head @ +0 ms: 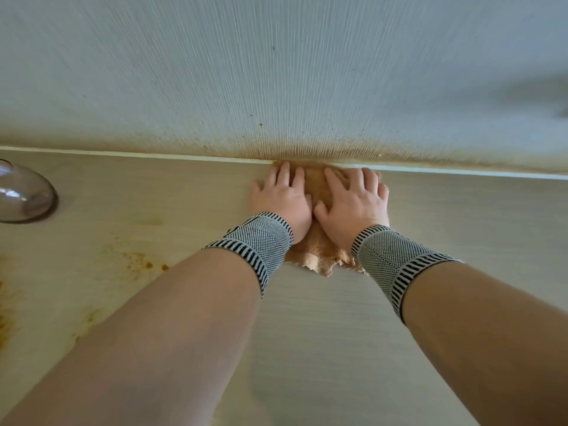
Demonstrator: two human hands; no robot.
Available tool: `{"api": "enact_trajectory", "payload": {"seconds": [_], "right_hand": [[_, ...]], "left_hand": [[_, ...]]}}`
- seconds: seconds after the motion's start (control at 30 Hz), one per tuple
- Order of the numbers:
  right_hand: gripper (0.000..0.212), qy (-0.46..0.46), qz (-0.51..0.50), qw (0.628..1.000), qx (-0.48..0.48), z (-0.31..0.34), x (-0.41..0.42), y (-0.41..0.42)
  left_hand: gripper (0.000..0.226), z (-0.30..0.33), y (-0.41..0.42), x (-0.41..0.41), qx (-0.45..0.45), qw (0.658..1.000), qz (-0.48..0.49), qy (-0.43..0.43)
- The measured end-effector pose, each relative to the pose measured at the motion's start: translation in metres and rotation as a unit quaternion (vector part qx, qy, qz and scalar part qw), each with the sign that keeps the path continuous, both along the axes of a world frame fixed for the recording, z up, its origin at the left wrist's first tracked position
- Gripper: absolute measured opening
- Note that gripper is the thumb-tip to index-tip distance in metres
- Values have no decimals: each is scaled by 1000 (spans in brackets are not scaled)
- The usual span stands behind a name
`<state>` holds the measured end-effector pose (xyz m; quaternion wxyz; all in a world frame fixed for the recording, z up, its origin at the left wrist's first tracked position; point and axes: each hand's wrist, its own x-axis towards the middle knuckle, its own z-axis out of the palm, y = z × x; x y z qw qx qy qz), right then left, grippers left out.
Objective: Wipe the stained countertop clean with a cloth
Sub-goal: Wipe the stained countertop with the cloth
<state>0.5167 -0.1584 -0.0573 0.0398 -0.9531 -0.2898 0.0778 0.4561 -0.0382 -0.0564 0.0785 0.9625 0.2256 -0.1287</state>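
Countertop [338,318] of pale wood-grain runs across the lower part of the view and meets a light textured wall [276,72] along a white seam. At that seam, near the middle, lies the tan cloth [316,186], its far edge pushed against the foot of the wall and its ragged near edge trailing back toward the person. Both hands lie flat on top of it, side by side and almost touching. The left hand [284,198] covers the cloth's left part with fingers straight and spread, fingertips just short of the wall. The right hand [356,201] covers the right part in the same way, fingers extended and pressing down rather than curled round the fabric. Each wrist wears a knitted band [261,238] with a black-and-white striped cuff.

Brown staining clings to the wall just above the cloth and spreads along the seam to the cloth's right. More orange-brown spots and smears [138,262] mark the countertop well to the cloth's left, near the left forearm. Farther left of the cloth, at the frame's edge, sits a clear rounded glass object [21,192], well apart from both hands.
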Motion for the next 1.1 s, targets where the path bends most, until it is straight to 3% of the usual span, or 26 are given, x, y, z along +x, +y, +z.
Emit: {"api": "enact_trajectory", "payload": {"seconds": [0.17,0.53,1.1], "right_hand": [[62,32,10,999,23,0,-10,20],[61,50,94,993,52,-2,-51,113],[61,34,42,997,47,-3,20,-16]], "left_hand": [[59,1,20,-16,13,1000,-16,-3],[60,3,102,-66,83,995,45,13],[58,6,-24,14,52,999,12,-1]]}}
